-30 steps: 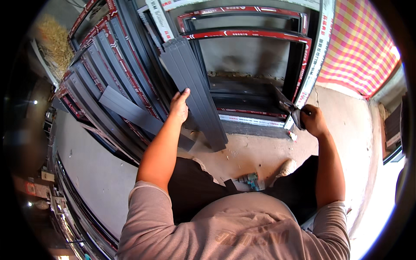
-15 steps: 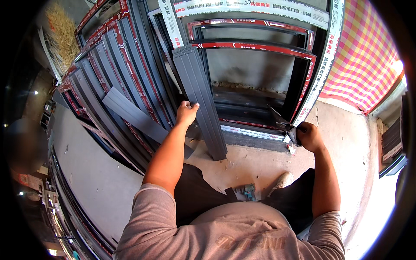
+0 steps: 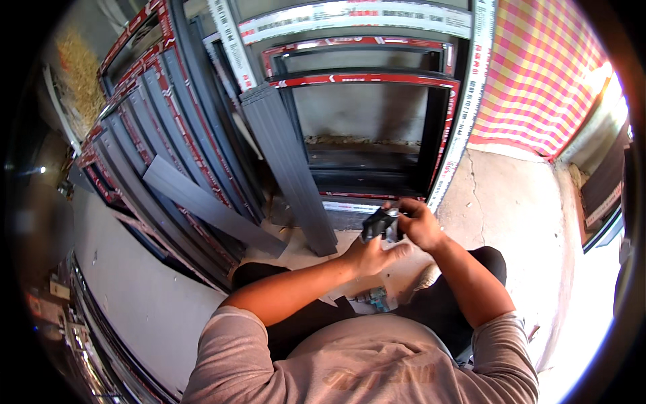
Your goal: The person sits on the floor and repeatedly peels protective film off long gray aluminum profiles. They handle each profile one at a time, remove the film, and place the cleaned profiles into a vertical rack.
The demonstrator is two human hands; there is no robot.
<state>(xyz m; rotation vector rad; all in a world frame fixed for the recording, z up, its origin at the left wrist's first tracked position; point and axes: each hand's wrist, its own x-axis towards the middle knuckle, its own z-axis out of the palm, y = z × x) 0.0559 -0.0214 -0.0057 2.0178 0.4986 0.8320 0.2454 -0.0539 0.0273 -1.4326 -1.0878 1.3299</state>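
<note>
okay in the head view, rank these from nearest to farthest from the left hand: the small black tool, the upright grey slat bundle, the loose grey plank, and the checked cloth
1. Black tool: touching the left hand, just above it.
2. Slat bundle: upright, its foot just left of the hand.
3. Plank: leaning further left, on the stacked frames.
4. Checked cloth: far upper right.

Grey window frames [image 3: 377, 128] lean beside a checked cloth [image 3: 538, 74] on concrete.

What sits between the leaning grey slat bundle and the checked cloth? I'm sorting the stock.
In the head view, dark window frames with red-striped tape stand between the grey slat bundle and the checked cloth, edged by a white taped strip.
</note>
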